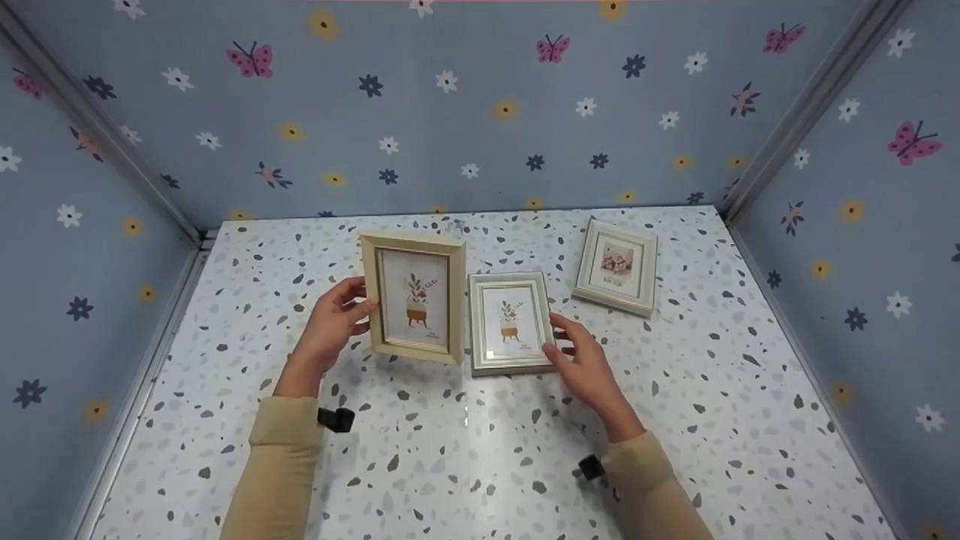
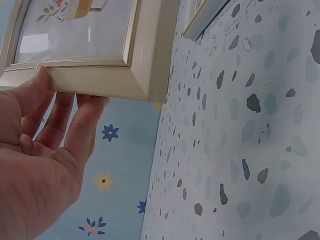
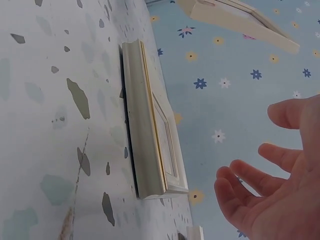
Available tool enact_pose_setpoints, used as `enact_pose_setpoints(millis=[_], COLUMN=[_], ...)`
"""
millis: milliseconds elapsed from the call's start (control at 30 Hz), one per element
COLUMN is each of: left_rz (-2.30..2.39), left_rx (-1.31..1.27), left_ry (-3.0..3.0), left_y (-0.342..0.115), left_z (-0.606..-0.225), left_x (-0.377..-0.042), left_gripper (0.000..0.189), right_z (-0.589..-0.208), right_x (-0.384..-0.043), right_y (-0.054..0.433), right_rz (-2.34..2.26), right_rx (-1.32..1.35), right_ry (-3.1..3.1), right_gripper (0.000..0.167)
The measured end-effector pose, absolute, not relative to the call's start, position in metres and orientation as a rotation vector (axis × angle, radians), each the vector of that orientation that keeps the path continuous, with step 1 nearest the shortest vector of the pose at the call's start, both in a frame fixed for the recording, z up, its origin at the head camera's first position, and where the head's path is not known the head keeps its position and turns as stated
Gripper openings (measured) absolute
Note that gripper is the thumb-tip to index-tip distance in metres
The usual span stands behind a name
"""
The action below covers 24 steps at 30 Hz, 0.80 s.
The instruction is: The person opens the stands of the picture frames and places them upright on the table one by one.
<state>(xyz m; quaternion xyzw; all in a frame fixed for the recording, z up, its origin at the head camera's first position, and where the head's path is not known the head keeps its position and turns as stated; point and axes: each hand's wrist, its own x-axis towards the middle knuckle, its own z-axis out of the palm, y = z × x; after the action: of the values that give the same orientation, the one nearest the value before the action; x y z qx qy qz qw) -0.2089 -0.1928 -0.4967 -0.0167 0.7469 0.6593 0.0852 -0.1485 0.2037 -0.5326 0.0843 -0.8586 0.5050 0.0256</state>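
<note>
My left hand (image 1: 328, 330) grips a cream picture frame (image 1: 416, 300) by its left edge. In the left wrist view the thumb lies on the front of the frame's border (image 2: 100, 80), with fingers behind it; the frame is tilted up off the table. A second, whitish picture frame (image 1: 510, 322) lies face up just to its right, showing a similar potted-plant print. Beside that frame's right edge is my right hand (image 1: 589, 367). The right wrist view shows its fingers (image 3: 250, 185) loosely bent, apart from the lying frame (image 3: 145, 120), with nothing in them.
A third picture frame (image 1: 616, 266) lies face up at the back right, slightly turned, with a brownish photo. The speckled white table (image 1: 450, 465) is bounded by blue flowered panels (image 1: 480, 105) at the back and both sides.
</note>
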Motion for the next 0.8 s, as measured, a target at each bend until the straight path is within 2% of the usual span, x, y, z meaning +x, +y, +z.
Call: enact_pose_setpoints(millis=[800], left_rz=[1.998], left_rx=[0.252], left_ry=[2.031], left_y=[-0.177], left_z=[-0.496], left_x=[-0.2], left_gripper=[0.047], right_z=[-0.514], right_x=[-0.134], right_y=[0.17], right_rz=[1.686], right_rx=[0.417], right_ry=[-2.582], right_gripper=[0.048])
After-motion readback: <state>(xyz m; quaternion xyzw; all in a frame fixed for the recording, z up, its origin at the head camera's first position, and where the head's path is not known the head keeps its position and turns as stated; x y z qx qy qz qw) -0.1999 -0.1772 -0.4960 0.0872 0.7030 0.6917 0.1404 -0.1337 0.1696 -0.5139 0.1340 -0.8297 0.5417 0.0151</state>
